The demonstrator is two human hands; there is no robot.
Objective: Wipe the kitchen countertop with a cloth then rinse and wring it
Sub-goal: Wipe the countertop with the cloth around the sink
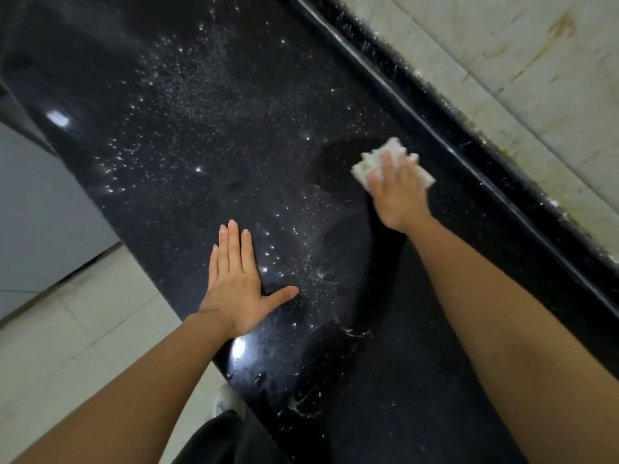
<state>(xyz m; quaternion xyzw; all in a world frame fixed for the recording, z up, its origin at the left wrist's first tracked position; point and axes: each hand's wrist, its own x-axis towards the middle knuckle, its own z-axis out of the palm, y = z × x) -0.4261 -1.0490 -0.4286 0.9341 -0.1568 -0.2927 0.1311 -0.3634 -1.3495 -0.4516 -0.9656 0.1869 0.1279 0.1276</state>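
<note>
**A:** On the left we are resting our left hand [234,279] flat on the counter [207,78], fingers straight and thumb out, gripping nothing.

**B:** Across the middle we are seeing droplets [160,135] glistening on the dark slab, so we are judging the wiping only part done.

**A:** Further right, the cloth [366,164] is lying on the counter near the back edge. We are pressing it down with our right hand [398,192], fingers spread over it rather than curled round it.

**B:** We are reckoning it light, soft and soaking, so it is likely bunching under a push. A broad flat palm is suiting the wiping. For wringing we are expecting to gather both ends and twist.

**A:** The wet stone is looking slick, so we are favouring firm downward pressure.
</note>
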